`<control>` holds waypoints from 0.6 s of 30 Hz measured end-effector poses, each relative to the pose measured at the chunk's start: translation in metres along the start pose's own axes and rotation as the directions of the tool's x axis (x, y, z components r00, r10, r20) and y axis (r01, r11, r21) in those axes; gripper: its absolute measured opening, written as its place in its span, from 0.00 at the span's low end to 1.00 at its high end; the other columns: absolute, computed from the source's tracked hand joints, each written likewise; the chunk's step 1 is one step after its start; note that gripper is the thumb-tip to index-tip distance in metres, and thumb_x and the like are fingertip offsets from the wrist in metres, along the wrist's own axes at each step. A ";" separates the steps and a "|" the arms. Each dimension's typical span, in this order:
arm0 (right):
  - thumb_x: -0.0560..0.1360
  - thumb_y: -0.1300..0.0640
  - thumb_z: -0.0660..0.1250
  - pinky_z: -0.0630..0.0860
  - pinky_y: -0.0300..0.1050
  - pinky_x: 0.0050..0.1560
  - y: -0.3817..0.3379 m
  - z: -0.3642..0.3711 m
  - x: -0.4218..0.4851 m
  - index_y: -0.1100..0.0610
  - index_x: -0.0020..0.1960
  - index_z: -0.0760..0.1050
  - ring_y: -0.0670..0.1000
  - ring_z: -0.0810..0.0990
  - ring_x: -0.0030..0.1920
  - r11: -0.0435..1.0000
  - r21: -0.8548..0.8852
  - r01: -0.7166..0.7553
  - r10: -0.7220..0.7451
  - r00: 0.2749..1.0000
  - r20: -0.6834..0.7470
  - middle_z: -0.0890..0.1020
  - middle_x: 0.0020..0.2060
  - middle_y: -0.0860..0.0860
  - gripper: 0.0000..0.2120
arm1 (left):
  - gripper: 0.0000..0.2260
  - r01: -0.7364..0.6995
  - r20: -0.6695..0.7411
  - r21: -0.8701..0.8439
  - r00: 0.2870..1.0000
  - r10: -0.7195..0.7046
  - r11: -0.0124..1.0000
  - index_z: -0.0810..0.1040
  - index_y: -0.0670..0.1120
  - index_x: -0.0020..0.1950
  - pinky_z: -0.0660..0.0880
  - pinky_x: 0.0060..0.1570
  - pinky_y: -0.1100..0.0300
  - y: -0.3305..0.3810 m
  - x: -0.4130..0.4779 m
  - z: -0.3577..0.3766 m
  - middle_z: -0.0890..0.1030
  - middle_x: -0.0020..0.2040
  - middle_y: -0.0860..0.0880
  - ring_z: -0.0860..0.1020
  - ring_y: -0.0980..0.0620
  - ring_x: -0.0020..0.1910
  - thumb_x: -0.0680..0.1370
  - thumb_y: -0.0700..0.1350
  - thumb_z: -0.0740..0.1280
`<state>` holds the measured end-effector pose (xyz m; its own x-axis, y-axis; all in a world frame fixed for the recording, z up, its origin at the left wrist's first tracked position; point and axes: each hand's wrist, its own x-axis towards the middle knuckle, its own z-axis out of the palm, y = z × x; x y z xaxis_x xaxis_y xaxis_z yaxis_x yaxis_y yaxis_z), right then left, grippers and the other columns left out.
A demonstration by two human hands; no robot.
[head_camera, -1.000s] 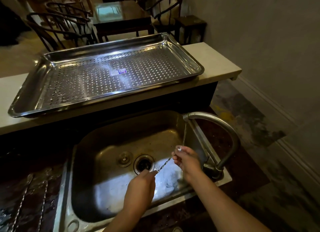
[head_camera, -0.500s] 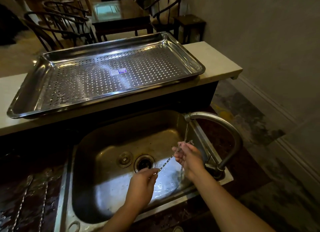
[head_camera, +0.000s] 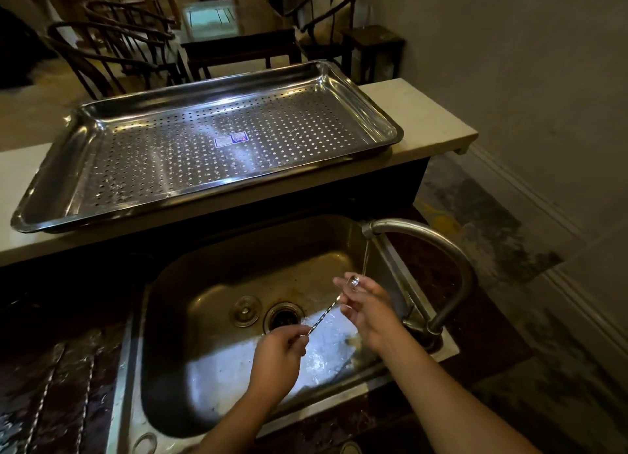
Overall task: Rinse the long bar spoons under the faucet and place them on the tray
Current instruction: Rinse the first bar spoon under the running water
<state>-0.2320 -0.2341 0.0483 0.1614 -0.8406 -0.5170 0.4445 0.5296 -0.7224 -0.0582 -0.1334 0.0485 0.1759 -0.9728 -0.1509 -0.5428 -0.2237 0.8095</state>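
Note:
A long twisted bar spoon [head_camera: 325, 314] spans the steel sink [head_camera: 204, 379], held at both ends. My left hand [head_camera: 277, 360] pinches its lower end. My right hand [head_camera: 368, 309] grips the bowl end up under the thin stream falling from the curved faucet [head_camera: 438, 246]. The spoon's bowl shines between my right fingers. The perforated steel tray [head_camera: 47, 195] sits on the pale counter behind the sink, with nothing in it. Two more twisted bar spoons [head_camera: 44, 399] lie on the dark wet counter at the lower left.
The drain [head_camera: 283, 317] and a round plug [head_camera: 245, 311] sit in the sink floor. The pale counter [head_camera: 428, 120] ends at the right near a wall. Dark chairs [head_camera: 112, 53] and a table [head_camera: 238, 36] stand beyond it.
My right hand has shifted slightly along the spoon's bowl end under the stream, and the bowl now shows between its fingers. My left hand keeps its pinch.

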 end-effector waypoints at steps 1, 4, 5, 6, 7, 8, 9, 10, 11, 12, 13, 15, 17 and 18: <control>0.79 0.64 0.67 0.78 0.39 0.33 0.000 0.001 -0.001 0.58 0.61 0.76 0.48 0.80 0.35 1.000 0.000 0.006 -0.006 1.000 0.025 0.88 0.50 0.55 0.11 | 0.09 0.031 0.018 -0.049 0.999 -0.030 0.998 0.84 0.54 0.50 0.74 0.38 0.64 0.000 0.001 0.000 0.81 0.32 0.56 0.78 0.61 0.34 0.78 0.42 0.67; 0.83 0.55 0.62 0.77 0.41 0.33 -0.001 0.000 0.001 0.54 0.62 0.76 0.49 0.82 0.38 1.000 0.026 0.014 -0.015 0.998 0.056 0.87 0.53 0.56 0.10 | 0.10 0.111 0.074 -0.209 0.992 -0.098 0.972 0.83 0.53 0.47 0.70 0.34 0.65 0.001 0.006 0.000 0.78 0.28 0.54 0.73 0.60 0.29 0.79 0.41 0.65; 0.82 0.56 0.63 0.77 0.40 0.33 -0.003 -0.001 0.002 0.53 0.62 0.76 0.48 0.82 0.38 0.999 0.040 0.019 -0.021 0.998 0.059 0.87 0.52 0.56 0.10 | 0.10 0.130 0.093 -0.246 0.990 -0.111 0.961 0.83 0.53 0.48 0.68 0.32 0.67 0.001 0.007 0.000 0.78 0.28 0.53 0.72 0.60 0.27 0.79 0.40 0.64; 0.81 0.58 0.65 0.77 0.39 0.33 -0.003 -0.003 0.003 0.53 0.61 0.77 0.47 0.82 0.38 0.999 0.044 0.022 -0.025 0.998 0.059 0.86 0.52 0.55 0.09 | 0.10 0.144 0.110 -0.272 0.987 -0.118 0.952 0.83 0.51 0.48 0.67 0.31 0.68 0.003 0.007 0.001 0.77 0.27 0.53 0.71 0.60 0.27 0.80 0.40 0.64; 0.80 0.60 0.67 0.76 0.38 0.32 -0.003 -0.003 0.003 0.53 0.59 0.78 0.46 0.81 0.36 0.999 0.041 0.024 -0.026 0.998 0.056 0.86 0.50 0.55 0.09 | 0.09 0.151 0.126 -0.287 0.985 -0.119 0.946 0.83 0.50 0.48 0.67 0.30 0.69 0.004 0.008 0.002 0.76 0.27 0.53 0.70 0.60 0.27 0.80 0.40 0.63; 0.79 0.59 0.68 0.75 0.38 0.30 -0.002 -0.003 0.003 0.53 0.56 0.79 0.45 0.81 0.35 0.999 0.020 0.025 -0.026 0.999 0.040 0.86 0.49 0.55 0.07 | 0.09 0.152 0.139 -0.298 0.984 -0.115 0.942 0.83 0.49 0.48 0.67 0.30 0.69 0.005 0.009 0.003 0.76 0.27 0.54 0.70 0.60 0.27 0.80 0.40 0.63; 0.79 0.55 0.69 0.74 0.37 0.29 0.000 -0.001 0.003 0.54 0.54 0.79 0.44 0.80 0.33 1.000 -0.016 0.023 -0.022 1.000 0.015 0.86 0.47 0.54 0.06 | 0.09 0.153 0.148 -0.307 0.983 -0.112 0.939 0.83 0.48 0.48 0.67 0.31 0.69 0.007 0.009 0.005 0.75 0.27 0.54 0.70 0.59 0.28 0.80 0.41 0.63; 0.79 0.51 0.69 0.72 0.37 0.27 0.003 0.000 0.003 0.55 0.53 0.79 0.45 0.80 0.31 0.998 -0.066 0.021 -0.022 1.000 -0.018 0.87 0.45 0.55 0.08 | 0.09 0.154 0.152 -0.313 0.982 -0.111 0.937 0.84 0.49 0.47 0.67 0.31 0.68 0.009 0.010 0.006 0.74 0.27 0.54 0.70 0.58 0.29 0.80 0.41 0.64; 0.79 0.47 0.67 0.71 0.37 0.26 0.005 0.002 0.003 0.56 0.53 0.78 0.45 0.79 0.30 0.994 -0.106 0.018 -0.023 0.999 -0.040 0.87 0.43 0.55 0.12 | 0.08 0.152 0.152 -0.315 0.982 -0.108 0.937 0.83 0.49 0.45 0.67 0.31 0.67 0.012 0.011 0.007 0.74 0.27 0.54 0.70 0.57 0.29 0.79 0.42 0.65; 0.80 0.46 0.66 0.70 0.36 0.25 0.006 0.002 0.004 0.56 0.52 0.77 0.46 0.79 0.30 0.993 -0.119 0.023 -0.028 0.999 -0.046 0.87 0.43 0.55 0.13 | 0.08 0.145 0.152 -0.319 0.983 -0.101 0.937 0.83 0.49 0.43 0.67 0.31 0.66 0.013 0.011 0.008 0.73 0.27 0.54 0.70 0.56 0.29 0.79 0.43 0.66; 0.80 0.48 0.66 0.69 0.36 0.25 0.004 0.003 0.004 0.56 0.52 0.77 0.46 0.80 0.30 0.995 -0.094 0.032 -0.036 0.999 -0.038 0.87 0.44 0.56 0.11 | 0.07 0.136 0.152 -0.321 0.984 -0.091 0.937 0.82 0.49 0.42 0.67 0.31 0.65 0.015 0.011 0.008 0.72 0.28 0.54 0.69 0.56 0.29 0.78 0.44 0.66; 0.80 0.58 0.67 0.71 0.36 0.26 -0.002 0.000 0.005 0.57 0.53 0.78 0.45 0.80 0.31 0.998 0.016 0.062 -0.062 0.998 -0.002 0.86 0.50 0.58 0.04 | 0.07 0.121 0.155 -0.315 0.985 -0.074 0.941 0.81 0.49 0.40 0.66 0.31 0.61 0.014 0.011 0.008 0.71 0.28 0.52 0.67 0.53 0.29 0.78 0.45 0.67; 0.79 0.65 0.67 0.73 0.36 0.28 -0.007 -0.002 0.005 0.56 0.58 0.78 0.45 0.79 0.32 0.995 0.053 0.085 -0.086 0.996 0.008 0.86 0.53 0.56 0.10 | 0.07 0.128 0.164 -0.315 0.983 -0.079 0.940 0.81 0.49 0.40 0.63 0.30 0.59 0.012 0.012 0.006 0.69 0.28 0.51 0.65 0.51 0.29 0.78 0.44 0.67; 0.79 0.66 0.67 0.73 0.36 0.29 -0.007 -0.002 0.005 0.56 0.59 0.77 0.45 0.79 0.32 0.995 0.032 0.098 -0.098 0.995 0.006 0.87 0.53 0.55 0.11 | 0.07 0.140 0.172 -0.313 0.981 -0.089 0.939 0.82 0.49 0.41 0.61 0.30 0.60 0.011 0.013 0.006 0.68 0.28 0.51 0.64 0.51 0.29 0.78 0.44 0.67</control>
<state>-0.2362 -0.2419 0.0501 0.1222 -0.8891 -0.4411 0.4861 0.4411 -0.7544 -0.0665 -0.1490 0.0522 0.0802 -0.9448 -0.3178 -0.2284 -0.3278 0.9167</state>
